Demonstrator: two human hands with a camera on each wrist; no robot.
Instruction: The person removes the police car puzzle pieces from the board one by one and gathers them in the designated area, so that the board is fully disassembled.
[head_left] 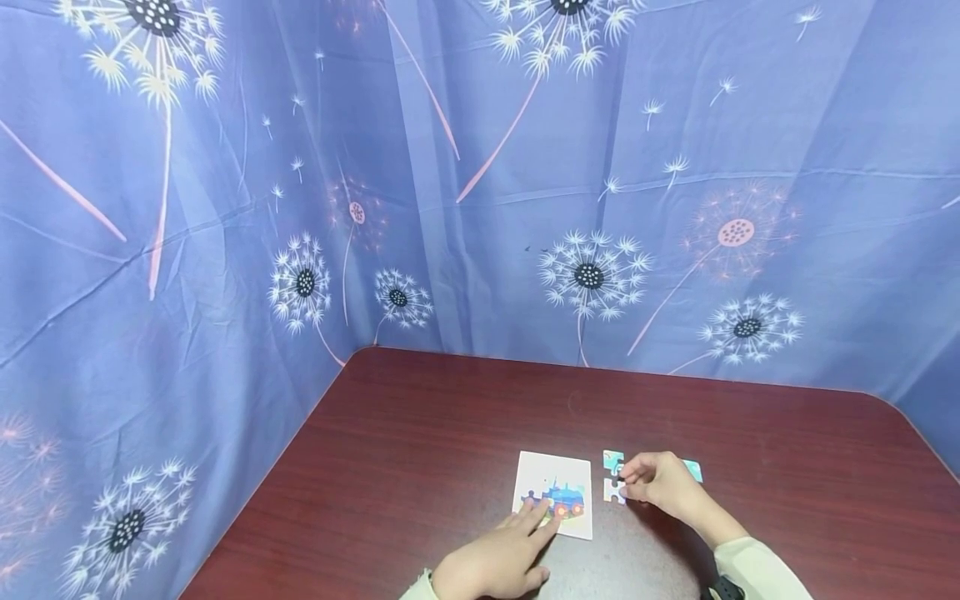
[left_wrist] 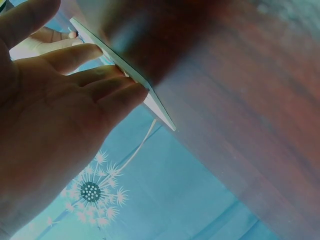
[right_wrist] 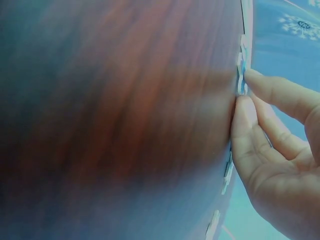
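Observation:
A white puzzle board [head_left: 552, 465] with a blue tractor picture lies flat on the table. My left hand [head_left: 498, 554] rests its straight fingers on the board's near part, covering some of the picture. In the left wrist view the board [left_wrist: 161, 109] appears edge-on under the fingertips of the left hand [left_wrist: 65, 105]. Just right of the board, my right hand [head_left: 666, 483] pinches a small jigsaw piece [right_wrist: 241, 75] between thumb and fingers, low at the tabletop. Beside these fingertips lie a blue-and-white piece [head_left: 612, 459] and a pale piece [head_left: 612, 492].
Another light-blue piece [head_left: 693, 471] lies right of the right hand, partly hidden behind it. More pieces [right_wrist: 227, 175] show edge-on in the right wrist view. The dark red wooden table [head_left: 420, 433] meets a blue dandelion-print curtain [head_left: 487, 250] at its back and left.

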